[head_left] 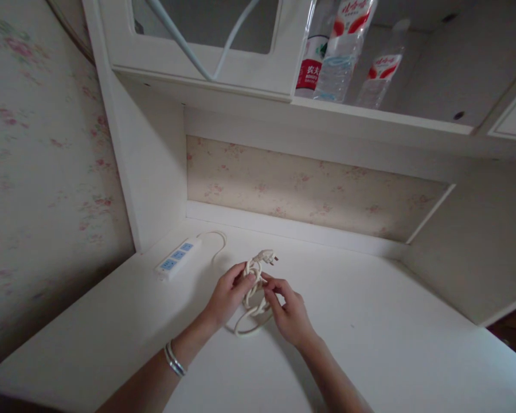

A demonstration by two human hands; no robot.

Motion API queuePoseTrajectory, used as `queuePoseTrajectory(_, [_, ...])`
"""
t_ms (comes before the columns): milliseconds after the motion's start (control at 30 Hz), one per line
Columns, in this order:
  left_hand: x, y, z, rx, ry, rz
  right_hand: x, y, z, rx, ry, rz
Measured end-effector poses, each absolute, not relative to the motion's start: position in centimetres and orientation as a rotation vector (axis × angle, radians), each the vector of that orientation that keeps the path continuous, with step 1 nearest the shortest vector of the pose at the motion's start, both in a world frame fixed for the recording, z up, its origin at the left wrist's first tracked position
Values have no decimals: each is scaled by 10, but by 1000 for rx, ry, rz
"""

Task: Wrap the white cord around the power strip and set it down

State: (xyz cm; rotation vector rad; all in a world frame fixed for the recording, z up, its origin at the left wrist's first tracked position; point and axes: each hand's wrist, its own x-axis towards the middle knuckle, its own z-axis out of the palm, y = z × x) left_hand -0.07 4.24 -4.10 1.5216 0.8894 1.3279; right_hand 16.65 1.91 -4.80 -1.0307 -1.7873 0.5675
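Both hands are at a white power cord (253, 310), which is looped and knotted over itself above the desk. My left hand (231, 291) pinches the bundle from the left, thumb on top. From the right, my right hand (287, 307) grips a strand between thumb and fingers. A plug (267, 256) with metal prongs sticks out at the top of the bundle, pointing right. The cord's other end leads to a white power strip (178, 258) with blue socket faces, lying on the desk to the left; part of the cord between is hidden by my left hand.
The white desk (370, 310) spreads under my hands, with side panels left and right. Above hangs a cabinet (198, 63) with a shelf holding several plastic bottles (339, 57). A pale bent tube or cord (180, 40) crosses the cabinet door. Floral wallpaper (47, 172) covers the left wall.
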Motion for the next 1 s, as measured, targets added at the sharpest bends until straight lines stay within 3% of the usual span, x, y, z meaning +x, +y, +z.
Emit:
queuePoseTrajectory(133, [-3, 40, -39, 1583, 968, 1345, 176, 27, -49, -1069, -1450, 567])
queuePoseTrajectory(300, [-4, 37, -35, 1715, 991, 1256, 181, 38, -51, -956, -1251, 910])
queuePoseTrajectory(433, [-3, 36, -33, 1772, 999, 1229, 176, 38, -53, -901, -1241, 1012])
queuePoseTrajectory(1000, [-4, 47, -53, 2090, 1027, 1182, 171, 36, -50, -895, -1230, 850])
